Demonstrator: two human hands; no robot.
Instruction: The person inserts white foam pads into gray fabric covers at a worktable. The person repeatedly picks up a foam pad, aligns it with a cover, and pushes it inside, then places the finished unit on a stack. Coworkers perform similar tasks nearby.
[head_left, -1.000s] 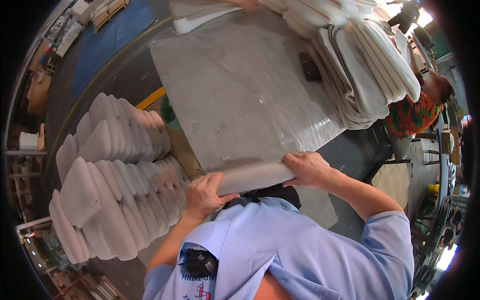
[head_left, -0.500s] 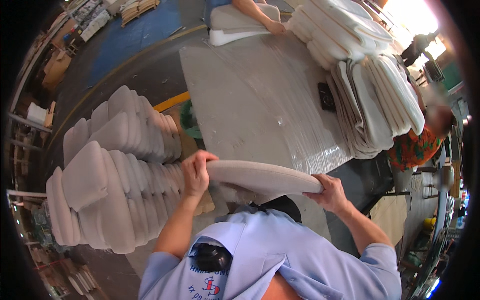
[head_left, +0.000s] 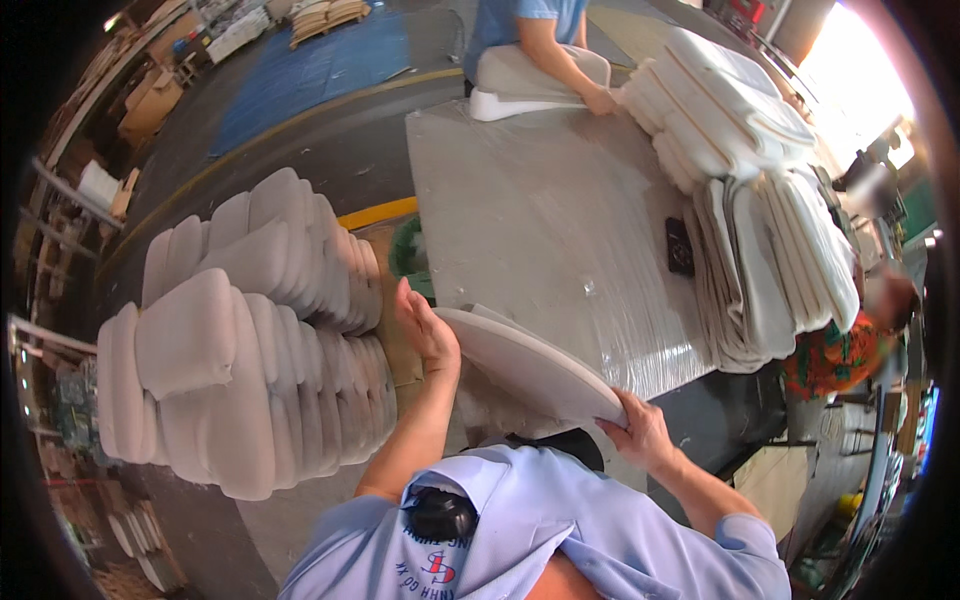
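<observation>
A light grey fabric-covered seat cushion [head_left: 530, 365] is held up on a slant before my body, its left end higher than its right. My right hand [head_left: 640, 428] grips its lower right edge, thumb toward me. At its upper left end, my left hand [head_left: 430, 330] has its fingers stretched out and together, with the palm beside the edge; whether it touches I cannot tell. Part of the cushion's underside shows. Beyond it is a grey worktable [head_left: 540, 220] with clear plastic film over its surface.
Several stacked grey cushions [head_left: 250, 400] stand at the left. A green bin [head_left: 408, 255] sits by the table's left edge. White padding [head_left: 720, 110] and folded covers [head_left: 740, 270] pile up on the right, beside a black phone-like object [head_left: 680, 245]. Across the table, a person's arm [head_left: 560, 60] rests on another cushion.
My left hand has let go of the cushion's left end and opened. The cushion has tilted, its right end lower. The view has shifted, bringing more of the co-worker into sight.
</observation>
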